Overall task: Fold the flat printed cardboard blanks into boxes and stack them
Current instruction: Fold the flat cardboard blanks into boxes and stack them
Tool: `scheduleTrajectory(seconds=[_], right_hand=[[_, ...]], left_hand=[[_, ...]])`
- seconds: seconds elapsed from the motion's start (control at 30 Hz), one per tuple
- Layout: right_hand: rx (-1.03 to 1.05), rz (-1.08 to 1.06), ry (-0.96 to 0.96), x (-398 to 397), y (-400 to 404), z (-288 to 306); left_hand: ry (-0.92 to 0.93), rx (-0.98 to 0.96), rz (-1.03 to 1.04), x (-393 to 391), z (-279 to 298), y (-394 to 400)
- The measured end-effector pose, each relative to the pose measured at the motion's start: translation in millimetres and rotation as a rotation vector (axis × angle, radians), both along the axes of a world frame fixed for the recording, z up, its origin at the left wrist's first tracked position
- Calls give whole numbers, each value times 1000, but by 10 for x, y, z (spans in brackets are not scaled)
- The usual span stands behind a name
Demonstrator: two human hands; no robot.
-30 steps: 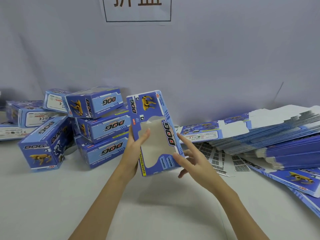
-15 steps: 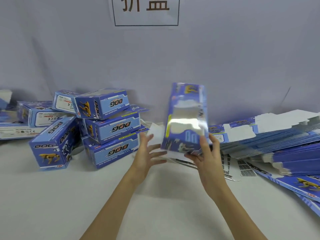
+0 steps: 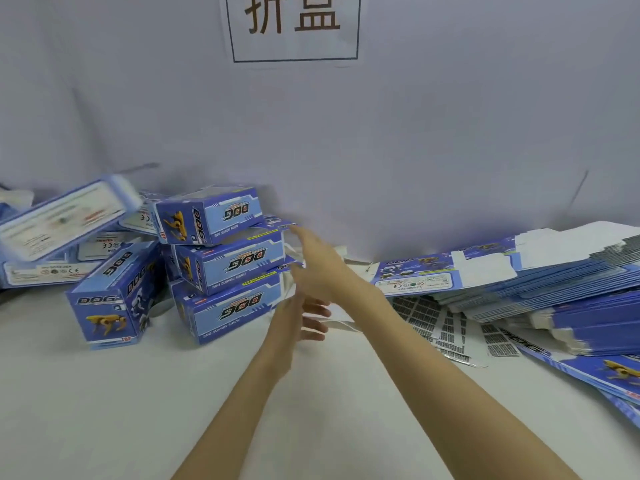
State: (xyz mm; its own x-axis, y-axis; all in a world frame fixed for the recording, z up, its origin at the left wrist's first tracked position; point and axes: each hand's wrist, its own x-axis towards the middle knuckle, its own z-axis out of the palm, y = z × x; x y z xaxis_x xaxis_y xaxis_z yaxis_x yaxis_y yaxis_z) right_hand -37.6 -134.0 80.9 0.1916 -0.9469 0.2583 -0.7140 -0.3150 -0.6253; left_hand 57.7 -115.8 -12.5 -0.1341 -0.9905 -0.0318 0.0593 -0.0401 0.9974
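White table (image 3: 104, 410) under a grey backdrop: the folded box (image 3: 65, 216) held half a second ago is now out of both hands, blurred above the left pile. Left hand (image 3: 301, 317) and right hand (image 3: 318, 265) have fingers spread, empty. Three stacked boxes (image 3: 228, 268) stand beside them; flat blanks (image 3: 571, 289) lie right.

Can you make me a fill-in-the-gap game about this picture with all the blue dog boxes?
1. Both hands, the left hand and the right hand, hold ____.
2. The big word printed on the folded boxes is ____.
3. The flat blanks lie to the ____ of the hands.
4. The blurred box is at the far ____.

Missing words: nothing; DOG; right; left
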Motion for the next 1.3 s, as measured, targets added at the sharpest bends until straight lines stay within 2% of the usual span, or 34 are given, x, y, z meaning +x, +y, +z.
scheduleTrajectory(seconds=[0.1, 0.17, 0.3, 0.4, 0.47, 0.53, 0.67, 0.77, 0.87, 0.93, 1.0, 1.07, 1.13, 1.2, 1.3], right_hand=[[36, -271, 581, -504, -22, -473], [85, -409, 855, -866, 20, -735], [108, -484, 1012, -1292, 106, -963], [-18, -410, 1145, -1364, 137, -974], [-140, -404, 1109, -1367, 147, -922], [-295, -418, 929, -1329, 190, -781], [-797, -386, 290, -1159, 341, -425], [-867, -411, -98, -1012, 504, -160], [-694, -359, -489, -1030, 641, -78], [-503, -296, -666, -1080, 719, -192], [-295, -271, -849, -1094, 782, -405], [-147, -284, -1030, -1088, 827, -638], [-47, -295, -1164, -1078, 853, -831], [28, -275, -1239, -1052, 853, -954], [69, -199, -1257, -998, 863, -974]], left_hand=[[-29, 70, 44, -23, 21, -26], [-31, 100, 48, -39, 36, -36], [-26, 98, 46, -30, 33, -44], [-17, 93, 52, -34, 44, -41], [-36, 89, 66, -35, 43, -40], [-50, 74, 80, -33, 37, -44], [-19, -14, 66, -18, 43, -32], [-34, -164, 88, -40, 55, -2], [-10, -345, 215, -28, 103, 12], [-90, -458, 260, 11, 123, -19], [-178, -488, 254, 46, 100, -64], [-379, -496, 323, 64, 38, -99], [-680, -574, 401, 80, -8, -89], [-857, -606, 333, 75, -18, -60], [-969, -464, 68, -26, -47, -9]])
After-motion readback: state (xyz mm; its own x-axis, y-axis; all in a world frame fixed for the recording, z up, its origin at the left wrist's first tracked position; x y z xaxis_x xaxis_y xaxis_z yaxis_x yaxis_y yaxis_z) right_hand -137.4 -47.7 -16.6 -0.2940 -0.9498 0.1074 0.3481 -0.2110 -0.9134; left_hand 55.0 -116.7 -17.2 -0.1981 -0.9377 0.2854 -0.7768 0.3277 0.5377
